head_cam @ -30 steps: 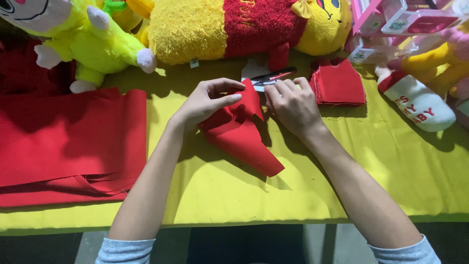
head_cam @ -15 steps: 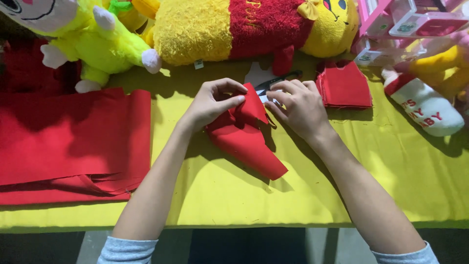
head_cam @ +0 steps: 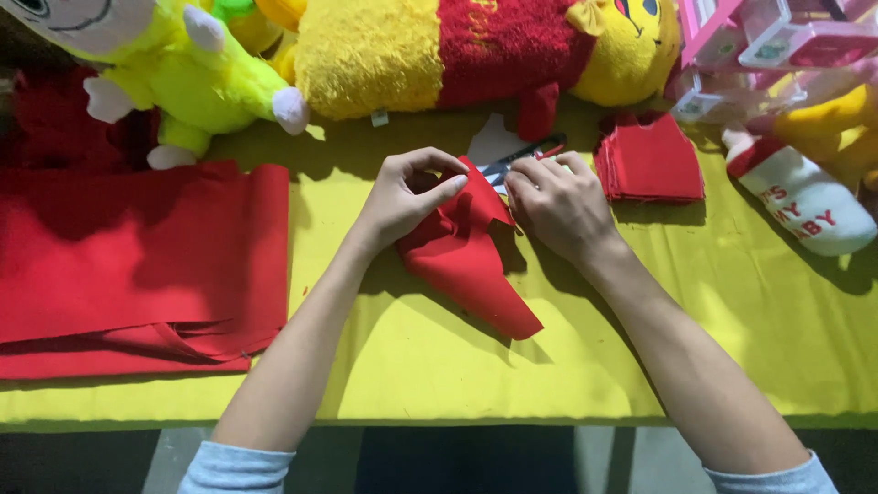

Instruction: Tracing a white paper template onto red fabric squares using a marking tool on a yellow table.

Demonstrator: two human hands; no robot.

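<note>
Left hand [head_cam: 402, 197] and right hand [head_cam: 558, 203] pinch a red felt piece [head_cam: 466, 261] at mid-tabletop.

Both hands are closed narrow on the felt's upper fold; its long pointed end lies flat toward the near edge of the yellow tabletop [head_cam: 412, 375]. Just behind the hands lie scissors [head_cam: 526, 154], half hidden. A stack of cut red pieces [head_cam: 651, 165] sits right, a broad red cloth [head_cam: 137, 265] left. Fuzzy plush toys [head_cam: 439, 50] line the back; pink plastic boxes [head_cam: 777, 37] stand far right, contents unclear.
</note>
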